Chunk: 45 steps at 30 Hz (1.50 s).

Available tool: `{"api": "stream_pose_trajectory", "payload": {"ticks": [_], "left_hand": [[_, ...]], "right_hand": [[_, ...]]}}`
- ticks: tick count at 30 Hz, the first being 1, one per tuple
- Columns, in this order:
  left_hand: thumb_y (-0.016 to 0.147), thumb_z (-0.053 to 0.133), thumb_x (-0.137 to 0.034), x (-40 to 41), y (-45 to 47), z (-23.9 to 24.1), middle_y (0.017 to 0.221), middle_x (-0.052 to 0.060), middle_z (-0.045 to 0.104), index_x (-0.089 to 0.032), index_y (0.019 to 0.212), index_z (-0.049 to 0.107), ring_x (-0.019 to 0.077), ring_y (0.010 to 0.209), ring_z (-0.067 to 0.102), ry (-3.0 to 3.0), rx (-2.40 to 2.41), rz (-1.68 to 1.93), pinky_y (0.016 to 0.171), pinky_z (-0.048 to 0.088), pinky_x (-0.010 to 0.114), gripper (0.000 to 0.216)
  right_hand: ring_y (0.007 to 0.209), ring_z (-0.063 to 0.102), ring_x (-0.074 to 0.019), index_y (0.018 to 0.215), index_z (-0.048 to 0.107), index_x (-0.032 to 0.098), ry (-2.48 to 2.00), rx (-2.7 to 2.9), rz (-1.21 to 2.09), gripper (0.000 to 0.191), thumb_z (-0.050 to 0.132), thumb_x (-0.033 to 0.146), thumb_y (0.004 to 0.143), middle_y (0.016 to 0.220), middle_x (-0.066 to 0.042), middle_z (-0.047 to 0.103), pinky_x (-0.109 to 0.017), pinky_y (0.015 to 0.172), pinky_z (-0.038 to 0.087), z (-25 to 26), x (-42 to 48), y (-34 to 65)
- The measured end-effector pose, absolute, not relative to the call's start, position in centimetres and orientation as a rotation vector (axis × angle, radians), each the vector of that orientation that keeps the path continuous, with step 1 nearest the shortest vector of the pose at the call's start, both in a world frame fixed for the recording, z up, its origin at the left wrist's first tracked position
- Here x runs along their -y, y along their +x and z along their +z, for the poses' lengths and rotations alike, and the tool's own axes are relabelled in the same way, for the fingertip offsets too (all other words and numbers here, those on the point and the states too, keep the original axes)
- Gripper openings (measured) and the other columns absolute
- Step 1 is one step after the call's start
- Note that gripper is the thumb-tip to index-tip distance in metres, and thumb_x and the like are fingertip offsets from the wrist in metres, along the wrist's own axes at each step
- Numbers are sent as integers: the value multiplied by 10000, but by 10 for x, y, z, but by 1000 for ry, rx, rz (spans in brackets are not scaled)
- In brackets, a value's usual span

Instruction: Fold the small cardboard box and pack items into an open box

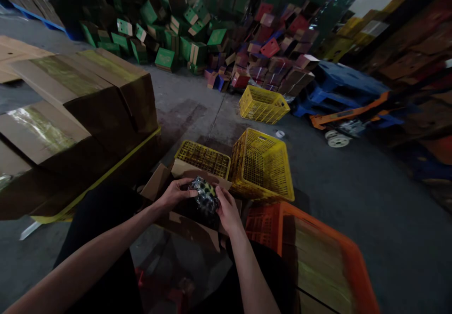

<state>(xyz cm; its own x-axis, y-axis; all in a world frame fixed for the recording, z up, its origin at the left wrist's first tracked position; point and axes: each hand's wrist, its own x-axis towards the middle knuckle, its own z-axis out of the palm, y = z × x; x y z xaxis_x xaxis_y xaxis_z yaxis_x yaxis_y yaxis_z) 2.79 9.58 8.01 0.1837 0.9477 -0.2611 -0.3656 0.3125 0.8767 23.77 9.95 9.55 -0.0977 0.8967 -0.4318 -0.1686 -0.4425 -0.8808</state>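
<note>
Between my hands is a shiny clear plastic pack [205, 195] with dark round shapes and a yellow-green patch; what is inside I cannot make out. My left hand [178, 193] pinches its left edge, thumb on top. On the other side, my right hand [226, 205] grips the right edge with its fingers. The pack is held above an open cardboard box [190, 227], whose flaps stand outward and whose dark inside is mostly hidden by my hands and the pack.
Two yellow crates, one upturned [203, 157] and one open [263, 163], stand beyond the box. An orange crate [318, 224] holds a taped carton at right. Taped cartons [106, 83] are stacked at left. Farther back are another yellow crate [263, 104], blue pallets [339, 85] and a pallet jack [349, 116].
</note>
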Motion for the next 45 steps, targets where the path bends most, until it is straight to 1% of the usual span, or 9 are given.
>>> {"api": "stream_pose_trajectory", "payload": {"ticks": [3,9,13,16,20,24,30,38,45], "left_hand": [[601,913,-349,-95,28,81,1021,79,763,-148,1146,720,252,918,699,771,-960,1058,884,516,365,612],[616,903,-356,-96,27,80,1026,82,758,-148,1112,730,248,931,689,772,-987,1082,922,501,378,565],[648,890,-326,-94,27,85,1116,100,734,-159,1192,690,268,1014,674,787,-853,1002,959,479,390,603],[656,887,-309,-91,28,89,1180,112,707,-172,1275,638,284,1088,648,805,-751,916,972,469,386,680],[715,845,-366,-91,29,88,1155,116,709,-157,1265,637,277,1065,650,818,-836,929,939,474,368,624],[694,857,-376,-93,27,86,1048,94,737,-143,1169,683,254,960,673,857,-931,945,894,482,349,557],[639,887,-356,-95,24,89,1007,64,743,-157,1134,697,224,915,673,856,-974,987,866,480,315,566],[658,876,-364,-96,24,91,1002,61,740,-141,1120,703,227,934,665,947,-931,978,881,475,312,541],[649,881,-364,-97,25,88,1014,71,745,-128,1083,716,238,940,670,986,-940,1002,893,481,323,521]], "right_hand": [[918,697,-247,1011,753,264,-1329,852,1688,382,775,532,739,1028,-41,755,-304,673,559,99,-98,234],[928,693,-234,1038,749,258,-1258,905,1755,390,789,504,737,1022,-32,757,-302,731,557,104,-96,230],[930,681,-230,1121,718,262,-1243,953,1711,444,793,480,742,1048,-32,745,-312,762,545,102,-98,233],[882,668,-214,1134,704,259,-1299,1017,1616,477,812,471,721,981,-19,741,-303,755,526,99,-100,234],[845,649,-205,1121,700,260,-1356,1145,1540,467,815,459,714,913,-5,732,-296,748,502,98,-100,234],[881,651,-219,1124,699,266,-1329,1247,1562,426,800,419,739,950,-13,737,-313,789,498,102,-100,232],[1061,639,-247,1230,662,298,-1252,1316,1593,505,788,373,747,1165,-14,711,-345,913,492,109,-99,233],[1015,670,-268,1166,701,268,-1301,1328,1561,463,791,421,738,1095,-31,743,-380,907,515,106,-98,235],[1086,670,-295,1211,694,274,-1245,1272,1628,515,806,407,725,1169,-40,739,-424,959,509,103,-98,236]]}}
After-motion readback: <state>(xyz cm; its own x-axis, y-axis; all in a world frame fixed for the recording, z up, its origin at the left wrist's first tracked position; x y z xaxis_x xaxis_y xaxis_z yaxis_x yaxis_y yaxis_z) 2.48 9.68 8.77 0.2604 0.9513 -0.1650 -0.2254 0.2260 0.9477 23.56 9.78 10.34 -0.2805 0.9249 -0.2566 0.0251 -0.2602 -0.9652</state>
